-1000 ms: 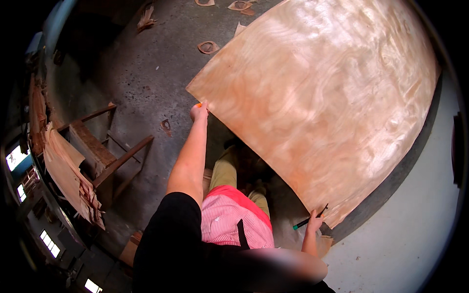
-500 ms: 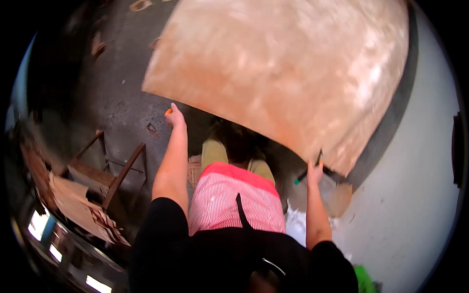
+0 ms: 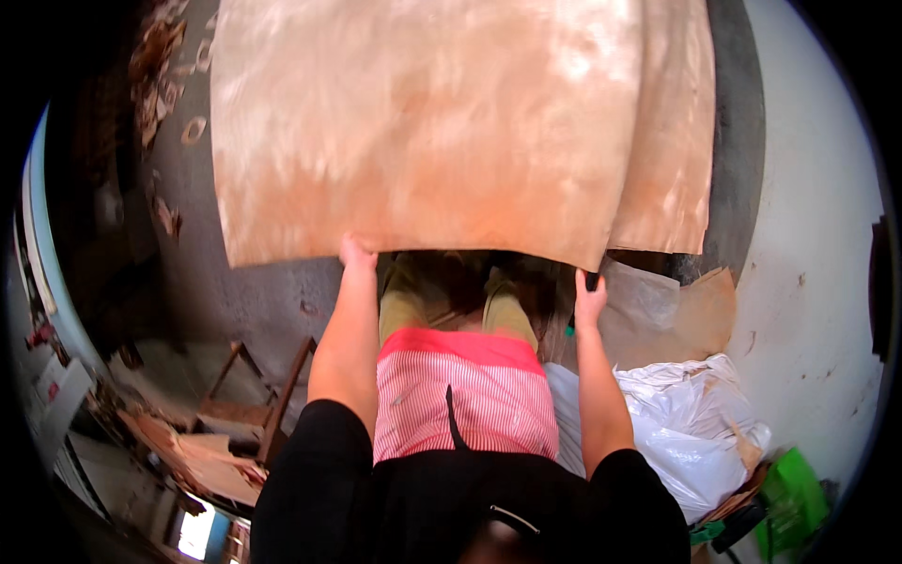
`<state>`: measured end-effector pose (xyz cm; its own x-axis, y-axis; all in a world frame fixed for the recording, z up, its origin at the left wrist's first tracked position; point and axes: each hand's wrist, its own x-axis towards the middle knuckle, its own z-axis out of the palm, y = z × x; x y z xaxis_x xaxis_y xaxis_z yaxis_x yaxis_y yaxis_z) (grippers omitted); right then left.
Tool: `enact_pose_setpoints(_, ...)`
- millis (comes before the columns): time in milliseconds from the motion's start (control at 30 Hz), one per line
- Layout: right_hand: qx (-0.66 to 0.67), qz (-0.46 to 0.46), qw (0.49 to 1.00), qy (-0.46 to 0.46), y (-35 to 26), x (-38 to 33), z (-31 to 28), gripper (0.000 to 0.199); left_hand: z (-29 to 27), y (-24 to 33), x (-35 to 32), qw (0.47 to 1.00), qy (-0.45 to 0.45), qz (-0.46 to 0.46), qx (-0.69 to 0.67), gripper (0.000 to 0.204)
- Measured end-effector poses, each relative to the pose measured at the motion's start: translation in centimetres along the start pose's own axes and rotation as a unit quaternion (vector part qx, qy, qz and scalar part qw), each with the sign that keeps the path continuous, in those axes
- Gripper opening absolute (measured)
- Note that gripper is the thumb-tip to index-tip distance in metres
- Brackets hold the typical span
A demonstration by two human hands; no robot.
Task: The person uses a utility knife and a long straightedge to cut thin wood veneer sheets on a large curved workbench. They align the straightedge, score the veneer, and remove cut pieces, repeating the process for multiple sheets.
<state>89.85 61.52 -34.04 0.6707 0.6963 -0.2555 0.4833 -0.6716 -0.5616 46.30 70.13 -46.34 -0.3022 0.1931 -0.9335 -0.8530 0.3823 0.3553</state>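
A large, thin tan sheet of wood veneer [image 3: 423, 141] spreads out in front of me, its near edge just beyond my knees. My left hand [image 3: 358, 254] is closed on that near edge, left of its middle; the fingertips are hidden under the sheet. At the near right corner, my right hand [image 3: 590, 293] is closed round a slim dark tool [image 3: 592, 281] with a green end showing below the fist. Whether it also pinches the corner, I cannot tell. A second veneer sheet [image 3: 672, 179] shows from underneath along the right side.
Rightward runs a pale wall [image 3: 808, 226]. White plastic sacks [image 3: 691, 423] and a green bag [image 3: 794, 498] lie at the lower right. A brown wooden stool-like frame [image 3: 246, 411] stands at left beside broken veneer pieces [image 3: 193, 451]. Scraps [image 3: 155, 66] litter the far-left floor.
The view has turned, and the veneer sheet now lies squarer to me. My left hand, earlier apart from the sheet with something orange in it, now grips the near edge. The right stays by the corner.
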Motion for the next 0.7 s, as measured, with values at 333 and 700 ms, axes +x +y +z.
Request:
enact_pose_setpoints(333,-0.113,0.121,0.977,0.131,12.9,-8.2,-11.2,0.036,2.3,-3.5,-5.3,0.851,0.192,0.19,0.451,0.057)
enact_pose_setpoints(700,-0.254,0.093,0.943,0.195,17.1,-12.3,-32.5,0.022,10.7,-15.9,-20.2,0.386,-0.233,0.518,0.727,0.059)
